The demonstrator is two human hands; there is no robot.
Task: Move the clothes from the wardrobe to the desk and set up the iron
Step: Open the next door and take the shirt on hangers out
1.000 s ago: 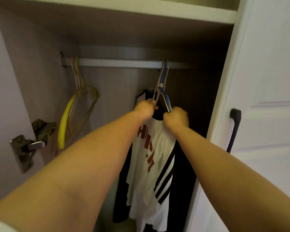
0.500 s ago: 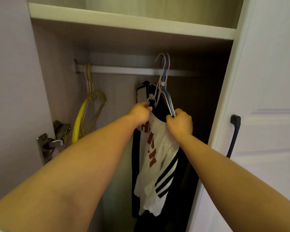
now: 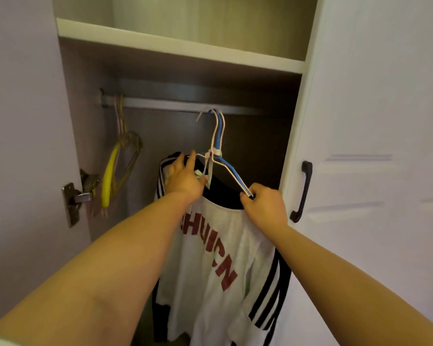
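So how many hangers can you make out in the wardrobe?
4, maybe more hidden: a yellow hanger and pink hanger on the rail's left end, a blue hanger and white hanger carrying the clothes.

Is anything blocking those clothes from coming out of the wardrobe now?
Nothing visible blocks them. The left hand and right hand grip the hangers carrying the white shirt. Their hooks sit at the rail; whether they have cleared it is unclear. The wardrobe door stands open. The desk is out of view.
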